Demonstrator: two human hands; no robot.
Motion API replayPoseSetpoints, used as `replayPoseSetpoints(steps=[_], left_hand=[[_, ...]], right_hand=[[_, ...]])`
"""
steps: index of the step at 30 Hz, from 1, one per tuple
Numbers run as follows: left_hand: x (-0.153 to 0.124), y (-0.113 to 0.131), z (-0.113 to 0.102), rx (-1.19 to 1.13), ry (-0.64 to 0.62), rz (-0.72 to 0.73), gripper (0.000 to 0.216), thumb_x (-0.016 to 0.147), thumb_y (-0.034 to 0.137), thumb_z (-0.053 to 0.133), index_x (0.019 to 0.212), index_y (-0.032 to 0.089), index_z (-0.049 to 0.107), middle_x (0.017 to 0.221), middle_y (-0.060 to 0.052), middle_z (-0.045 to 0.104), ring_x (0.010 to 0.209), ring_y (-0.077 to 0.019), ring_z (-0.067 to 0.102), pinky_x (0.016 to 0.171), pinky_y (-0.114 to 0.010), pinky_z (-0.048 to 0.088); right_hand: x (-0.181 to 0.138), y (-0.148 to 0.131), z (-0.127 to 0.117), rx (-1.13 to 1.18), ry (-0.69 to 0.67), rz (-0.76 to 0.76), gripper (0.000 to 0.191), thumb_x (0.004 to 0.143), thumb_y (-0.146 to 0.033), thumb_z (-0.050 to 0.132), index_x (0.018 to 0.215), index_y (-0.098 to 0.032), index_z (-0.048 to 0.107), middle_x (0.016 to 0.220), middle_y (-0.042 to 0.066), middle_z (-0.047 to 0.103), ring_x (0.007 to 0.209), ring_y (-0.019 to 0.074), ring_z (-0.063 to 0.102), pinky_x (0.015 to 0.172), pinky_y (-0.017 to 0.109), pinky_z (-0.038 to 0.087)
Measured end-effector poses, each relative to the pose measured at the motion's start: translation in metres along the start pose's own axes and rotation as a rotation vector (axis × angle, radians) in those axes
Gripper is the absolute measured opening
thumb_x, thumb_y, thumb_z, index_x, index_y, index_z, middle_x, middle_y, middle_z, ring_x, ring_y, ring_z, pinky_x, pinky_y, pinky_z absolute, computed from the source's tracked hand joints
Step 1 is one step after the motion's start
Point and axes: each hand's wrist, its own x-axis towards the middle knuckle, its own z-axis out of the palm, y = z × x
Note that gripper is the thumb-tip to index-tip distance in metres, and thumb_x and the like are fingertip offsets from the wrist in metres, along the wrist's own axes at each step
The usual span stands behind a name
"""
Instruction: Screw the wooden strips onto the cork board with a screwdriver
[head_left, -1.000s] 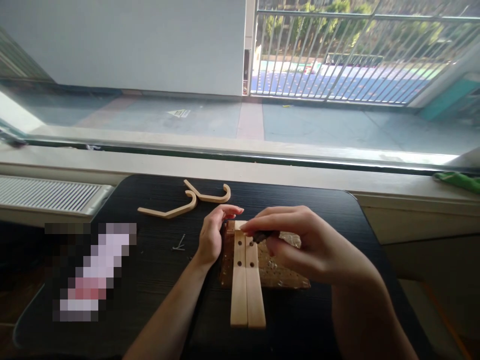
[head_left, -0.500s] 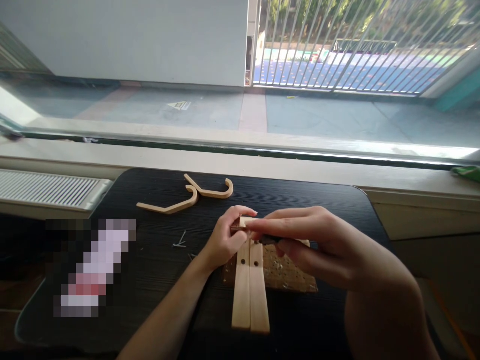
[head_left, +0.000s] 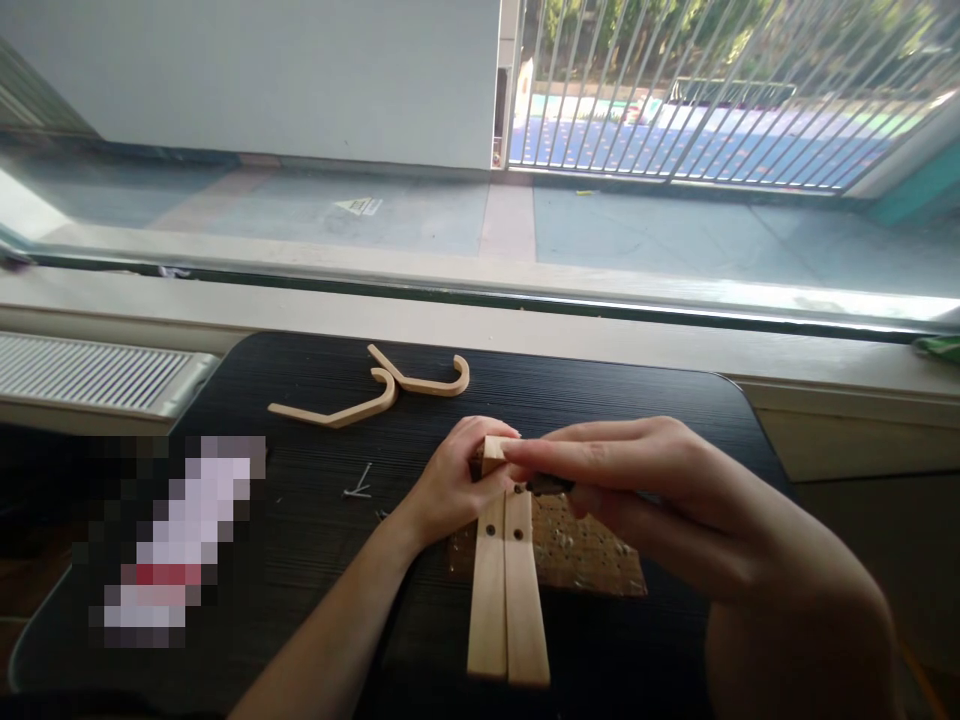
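Note:
Two pale wooden strips (head_left: 490, 610) lie side by side, pointing toward me, each with a dark hole or screw head. My left hand (head_left: 459, 480) is closed around their far end, where a small wooden block (head_left: 496, 450) shows between the fingers. My right hand (head_left: 645, 480) comes in from the right with its index fingertip against that block. Its curled fingers hold a small dark object (head_left: 551, 485), mostly hidden, whose kind I cannot make out. Under the strips lies a worn brown board (head_left: 585, 555) full of small holes.
Two curved wooden hooks (head_left: 352, 408) lie at the back of the black table (head_left: 315, 560). Several thin nails or screws (head_left: 360, 488) are left of my left hand. A blurred patch covers something at the left. Beyond the table are a sill (head_left: 360, 310), window and radiator (head_left: 105, 375).
The wooden strips appear slightly lower and further right, and the view has shifted a little. Both hands stay at the far end, the right a little further right.

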Motion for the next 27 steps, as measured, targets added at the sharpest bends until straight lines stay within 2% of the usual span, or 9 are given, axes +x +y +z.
replayPoseSetpoints(steps=[9, 14, 21, 27], left_hand=[[0.0, -0.004, 0.001, -0.005, 0.003, -0.008, 0.03, 0.072, 0.009, 0.062, 0.1, 0.02, 0.062, 0.102, -0.007, 0.068, 0.097, -0.022, 0.063, 0.088, -0.037, 0.053], [0.0, -0.006, 0.002, -0.016, 0.014, 0.016, 0.024, 0.075, 0.014, 0.06, 0.099, 0.018, 0.062, 0.1, -0.008, 0.068, 0.095, -0.0227, 0.064, 0.088, -0.039, 0.053], [0.0, -0.007, 0.002, -0.023, 0.015, 0.025, 0.022, 0.077, 0.013, 0.059, 0.098, 0.017, 0.064, 0.1, -0.009, 0.068, 0.095, -0.0231, 0.063, 0.089, -0.04, 0.052], [0.0, -0.006, 0.003, -0.039, 0.021, 0.026, 0.021, 0.077, 0.013, 0.06, 0.097, 0.018, 0.064, 0.099, -0.009, 0.069, 0.096, -0.023, 0.064, 0.09, -0.04, 0.052]], right_hand=[[-0.004, -0.003, 0.004, -0.113, 0.04, 0.047, 0.028, 0.094, -0.015, 0.054, 0.117, -0.021, 0.07, 0.094, 0.008, 0.073, 0.089, 0.0207, 0.07, 0.082, 0.027, 0.055], [-0.004, 0.0, 0.005, -0.182, 0.044, 0.027, 0.02, 0.093, -0.015, 0.057, 0.104, -0.02, 0.072, 0.093, 0.007, 0.073, 0.094, 0.0206, 0.069, 0.081, 0.026, 0.055], [-0.002, 0.002, 0.007, -0.262, 0.126, -0.006, 0.024, 0.091, -0.017, 0.061, 0.112, -0.022, 0.072, 0.102, 0.006, 0.074, 0.087, 0.0179, 0.07, 0.073, 0.023, 0.055], [-0.003, 0.0, 0.011, -0.352, 0.145, -0.009, 0.025, 0.094, -0.02, 0.059, 0.116, -0.022, 0.069, 0.097, 0.006, 0.074, 0.079, 0.0161, 0.068, 0.068, 0.024, 0.052]])
